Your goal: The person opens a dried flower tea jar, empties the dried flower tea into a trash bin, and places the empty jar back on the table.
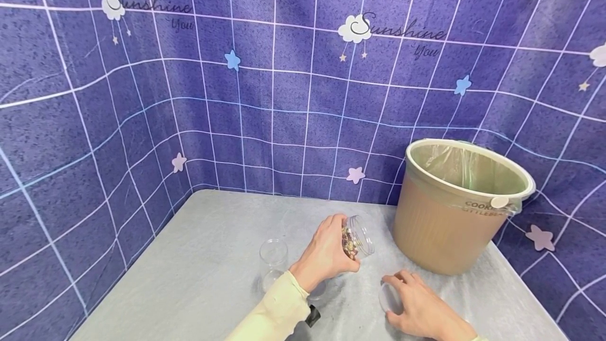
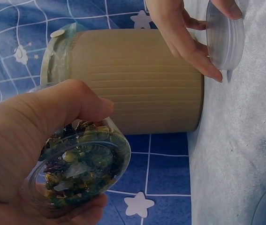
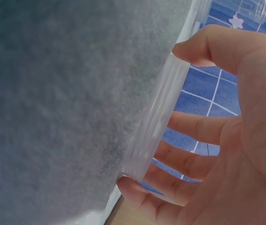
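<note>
My left hand (image 1: 324, 254) grips a clear plastic jar (image 1: 358, 237) with a mix of dried flowers inside, raised over the table. The jar is tipped, its open mouth facing right towards the bin; in the left wrist view the dried flowers (image 2: 83, 166) show through its base. Low at the right, my right hand (image 1: 423, 307) holds a round translucent lid (image 3: 154, 122) by its rim, thumb on one side and fingertips on the other. The lid lies flat, right at the grey tabletop.
A tan ribbed bin (image 1: 440, 230) with a bag liner stands at the back right. Left of my left forearm is a clear empty container (image 1: 273, 252). A small black object (image 1: 312, 316) lies by my left sleeve. Purple gridded cloth (image 1: 293, 93) hangs behind the grey table (image 1: 213, 257).
</note>
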Action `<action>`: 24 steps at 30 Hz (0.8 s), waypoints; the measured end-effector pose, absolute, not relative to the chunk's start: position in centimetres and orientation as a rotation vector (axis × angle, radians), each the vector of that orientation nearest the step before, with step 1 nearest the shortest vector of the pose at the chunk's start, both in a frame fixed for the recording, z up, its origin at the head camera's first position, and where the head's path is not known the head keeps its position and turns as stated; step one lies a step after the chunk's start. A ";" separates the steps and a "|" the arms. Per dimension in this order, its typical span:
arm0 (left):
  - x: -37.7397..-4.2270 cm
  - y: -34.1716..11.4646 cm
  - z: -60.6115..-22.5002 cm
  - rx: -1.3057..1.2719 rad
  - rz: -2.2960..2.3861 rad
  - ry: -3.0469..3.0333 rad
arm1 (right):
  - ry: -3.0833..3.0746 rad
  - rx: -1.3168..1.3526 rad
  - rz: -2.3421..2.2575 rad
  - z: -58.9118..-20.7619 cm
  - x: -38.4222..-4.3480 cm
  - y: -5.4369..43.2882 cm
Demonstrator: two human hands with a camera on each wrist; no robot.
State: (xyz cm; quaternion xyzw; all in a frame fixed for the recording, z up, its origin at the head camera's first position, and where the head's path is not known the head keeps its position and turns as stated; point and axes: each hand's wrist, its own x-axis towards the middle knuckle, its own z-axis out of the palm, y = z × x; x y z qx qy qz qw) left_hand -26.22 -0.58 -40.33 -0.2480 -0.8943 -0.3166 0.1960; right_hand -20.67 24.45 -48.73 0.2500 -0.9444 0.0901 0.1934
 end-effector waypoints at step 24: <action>-26.2 -0.5 -40.3 -0.703 -0.908 -2.500 | -2.574 0.731 0.257 -45.7 -20.9 24.5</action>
